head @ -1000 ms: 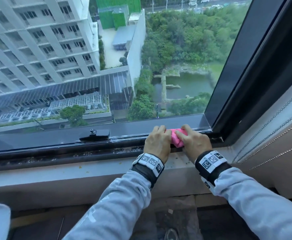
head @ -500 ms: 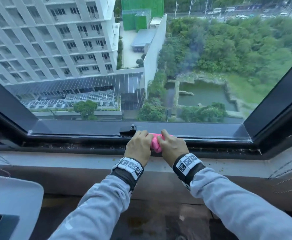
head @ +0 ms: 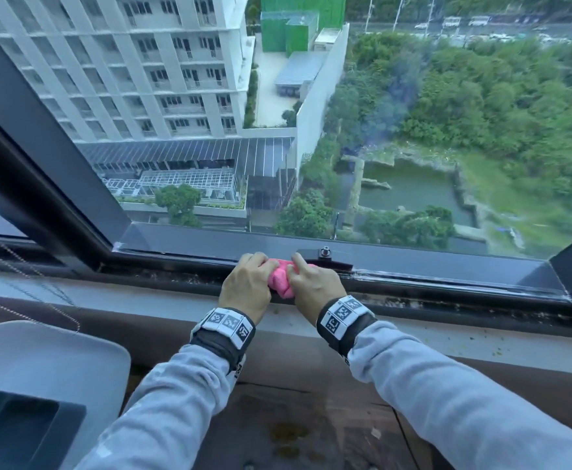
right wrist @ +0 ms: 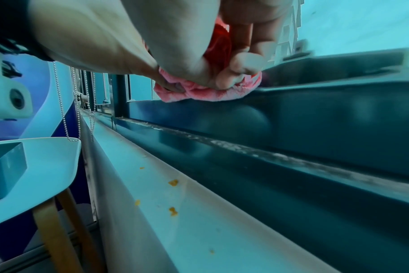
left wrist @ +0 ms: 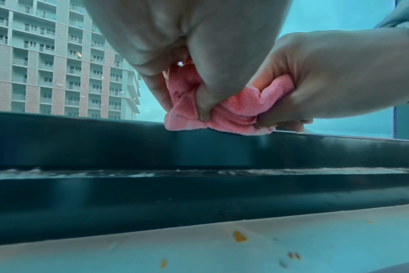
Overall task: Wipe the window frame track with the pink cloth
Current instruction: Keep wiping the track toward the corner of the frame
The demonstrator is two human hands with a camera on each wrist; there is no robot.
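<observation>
A bunched pink cloth (head: 279, 280) (left wrist: 231, 109) (right wrist: 206, 92) sits on the dark rail of the window frame track (head: 430, 300), left of the black window latch (head: 325, 257). My left hand (head: 247, 283) grips its left side with curled fingers; the thumb (left wrist: 207, 103) digs into the folds. My right hand (head: 313, 283) (left wrist: 334, 77) grips its right side, the fingertips (right wrist: 240, 62) curled over the cloth. Both hands press it down onto the rail. Grit and pale debris lie along the track groove (left wrist: 128, 172) (right wrist: 280, 157).
A pale sill (head: 481, 340) with yellowish crumbs (right wrist: 173, 182) runs below the track. At the lower left stands a white chair (head: 40, 368) with wooden legs (right wrist: 56, 230). Bead chains (head: 23, 276) hang at the left. The slanted window post (head: 40, 130) rises on the left.
Both hands have slid the pink cloth leftward along the track, from the right corner to just left of the latch. The head view has swung left with them.
</observation>
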